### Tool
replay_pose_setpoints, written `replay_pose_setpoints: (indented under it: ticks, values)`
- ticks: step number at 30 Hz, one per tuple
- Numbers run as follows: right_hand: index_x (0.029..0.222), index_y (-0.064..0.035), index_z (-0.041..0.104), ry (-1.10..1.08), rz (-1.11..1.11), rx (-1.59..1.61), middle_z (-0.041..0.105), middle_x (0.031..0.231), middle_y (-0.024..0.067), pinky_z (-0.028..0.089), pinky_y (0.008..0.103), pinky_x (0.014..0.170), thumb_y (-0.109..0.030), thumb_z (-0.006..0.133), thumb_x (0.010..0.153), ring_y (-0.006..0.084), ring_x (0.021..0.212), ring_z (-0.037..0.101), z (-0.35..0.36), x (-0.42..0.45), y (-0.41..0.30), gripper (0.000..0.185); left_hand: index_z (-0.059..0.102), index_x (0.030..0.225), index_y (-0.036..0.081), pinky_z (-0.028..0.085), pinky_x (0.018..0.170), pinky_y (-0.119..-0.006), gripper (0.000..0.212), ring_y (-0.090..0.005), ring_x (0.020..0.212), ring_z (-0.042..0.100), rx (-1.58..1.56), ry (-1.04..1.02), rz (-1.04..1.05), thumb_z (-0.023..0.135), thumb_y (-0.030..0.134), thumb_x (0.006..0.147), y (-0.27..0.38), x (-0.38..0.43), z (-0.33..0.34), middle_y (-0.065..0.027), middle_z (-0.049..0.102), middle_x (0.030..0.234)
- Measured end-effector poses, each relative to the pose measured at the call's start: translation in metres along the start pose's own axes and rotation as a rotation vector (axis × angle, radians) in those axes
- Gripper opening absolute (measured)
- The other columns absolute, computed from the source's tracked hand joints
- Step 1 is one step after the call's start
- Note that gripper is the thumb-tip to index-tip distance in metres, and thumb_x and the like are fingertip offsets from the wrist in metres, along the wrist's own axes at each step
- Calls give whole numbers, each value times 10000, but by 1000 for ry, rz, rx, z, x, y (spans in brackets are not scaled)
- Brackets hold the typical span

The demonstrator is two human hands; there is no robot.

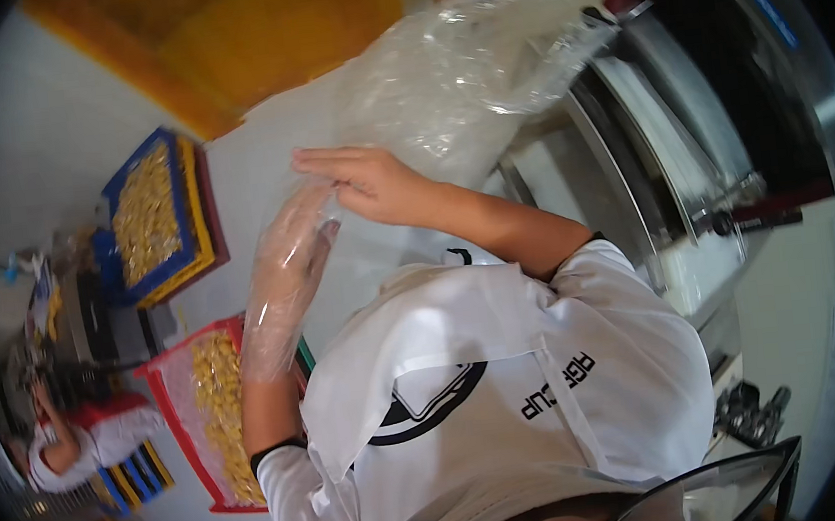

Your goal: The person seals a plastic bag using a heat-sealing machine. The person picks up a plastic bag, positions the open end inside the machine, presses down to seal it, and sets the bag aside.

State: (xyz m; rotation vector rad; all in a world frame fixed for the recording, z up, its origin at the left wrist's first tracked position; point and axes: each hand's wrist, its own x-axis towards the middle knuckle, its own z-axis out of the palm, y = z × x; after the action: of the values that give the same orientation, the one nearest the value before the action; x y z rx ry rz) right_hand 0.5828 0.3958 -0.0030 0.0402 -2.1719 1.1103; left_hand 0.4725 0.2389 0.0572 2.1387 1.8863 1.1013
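Observation:
A clear plastic glove (268, 335) covers my left hand (288, 246) and reaches down over the wrist. Its fingers are extended, the thumb stands a little apart, and the palm holds nothing. My right hand (376, 181) is bare and crosses over the gloved fingertips, meeting the glove there. Whether its fingers pinch the film is not clear. Both hands are above a pale work surface (263, 143). Beyond the right hand lies a large crumpled clear plastic sheet or bag (438, 85).
Left of my hands sit a blue crate (182, 200) of small wrapped pieces, stacked on other crates, and a red crate (196, 463) of yellowish pieces. A co-worker (66, 445) is at far left. Metal machinery (624, 135) borders the right; orange-yellow panels (276, 40) are at the top.

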Motion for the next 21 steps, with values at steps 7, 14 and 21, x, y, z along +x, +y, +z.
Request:
replay_pose_setpoints:
  ticks: [7,14,21]
  values:
    - [1403,-22,470,104,433,513,559,1359,131,452,321,1004,68,437,865,206,1228,551,-36,-24,-6,546,342,1459,28,398,1043,-390,634,-401,1256,494,-291,-136,-276,611,-15,886,21,20,42,-231,491,1377]
    - [1298,-31,593,256,545,476,639,1246,105,460,280,953,61,471,866,154,1117,587,-83,-36,13,458,388,1436,21,391,1047,-380,552,-330,1263,504,-229,-289,-131,578,16,918,28,52,69,-199,510,1376]
    - [1251,4,598,973,97,-229,547,1332,208,402,408,1061,-81,629,881,372,1207,540,-282,-48,56,381,412,1428,11,374,1064,-370,562,-306,1316,461,-436,-218,-368,599,80,903,-3,84,58,-152,492,1424]
